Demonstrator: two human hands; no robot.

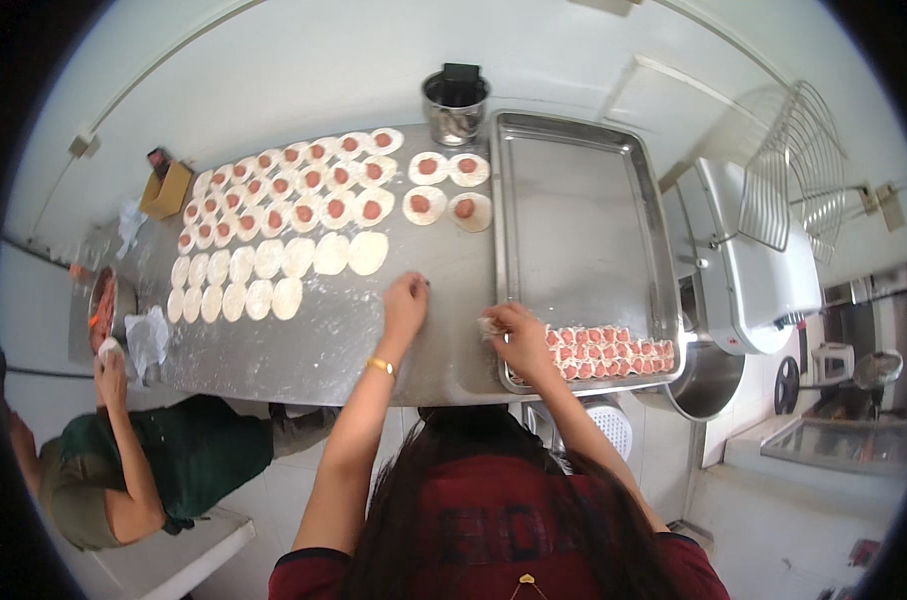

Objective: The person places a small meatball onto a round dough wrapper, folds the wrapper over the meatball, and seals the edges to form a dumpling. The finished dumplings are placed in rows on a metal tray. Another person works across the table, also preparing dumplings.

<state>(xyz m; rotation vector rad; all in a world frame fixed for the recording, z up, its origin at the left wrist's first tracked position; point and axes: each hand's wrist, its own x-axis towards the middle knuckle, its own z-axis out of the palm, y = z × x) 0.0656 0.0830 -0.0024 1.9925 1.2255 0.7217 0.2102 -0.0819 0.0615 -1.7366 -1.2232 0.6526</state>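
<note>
My right hand (523, 343) is closed round a small pale dumpling (489, 327), just over the near left corner of the metal tray (573, 230). Rows of open-topped dumplings (613, 352) with pink filling stand packed along that tray's near edge. Over the steel table (333, 345), my left hand (405, 305) has its fingers curled together. A tiny dark bit shows at its fingertips, too small to name. Left of it lie bare dough rounds (298, 257) in two rows. Behind those, more rounds carry dabs of pink filling (305, 212), with a separate group of filled rounds (421, 204) nearer the tray.
A metal canister (455, 105) stands behind the table. At the left, a co-worker's hand (111, 375) holds something pale by a bowl of pink filling (103, 305). A cardboard box (166, 190) sits at the far left. A white machine (743, 260) and steel bowl (708, 380) are right of the tray.
</note>
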